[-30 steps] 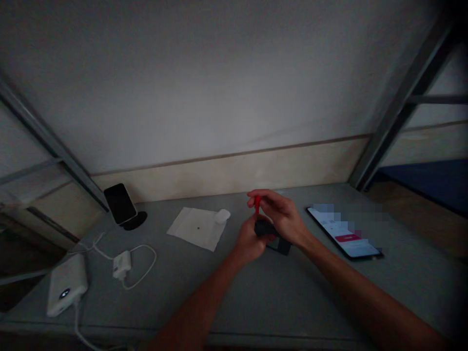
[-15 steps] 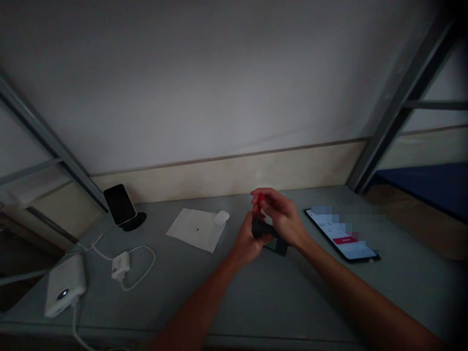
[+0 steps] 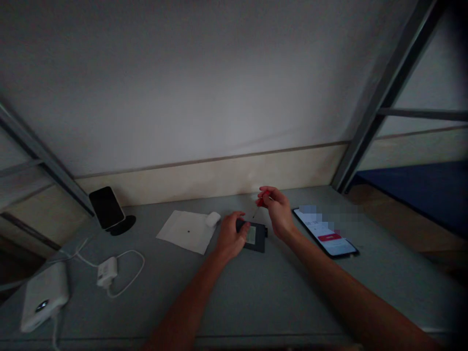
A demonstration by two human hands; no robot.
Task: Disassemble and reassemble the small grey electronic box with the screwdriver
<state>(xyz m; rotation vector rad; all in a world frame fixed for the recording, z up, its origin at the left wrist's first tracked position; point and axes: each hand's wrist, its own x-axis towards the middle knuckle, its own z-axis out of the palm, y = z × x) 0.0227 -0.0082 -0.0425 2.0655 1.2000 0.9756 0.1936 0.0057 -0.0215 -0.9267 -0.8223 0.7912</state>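
My right hand (image 3: 278,210) is closed around the red handle of a small screwdriver (image 3: 263,198). Its thin shaft points down and to the left, with the tip above the table just behind a dark flat device. That rectangular device (image 3: 259,243) carries a pale label on its top face and lies flat on the grey table. My left hand (image 3: 231,236) grips its left end, thumb on top; the fingers on the far side are partly hidden.
Left of my left hand, a white paper sheet (image 3: 185,233) bears a small dark speck and a white roundish object (image 3: 212,219). A lit phone (image 3: 325,233) lies to the right. Further left are a phone on a stand (image 3: 107,207), a charger (image 3: 107,271) and a white power bank (image 3: 44,298).
The dark device has gone from being held tilted between my hands to lying flat. My right hand has drawn the screwdriver away from it. The whole view has shifted slightly.
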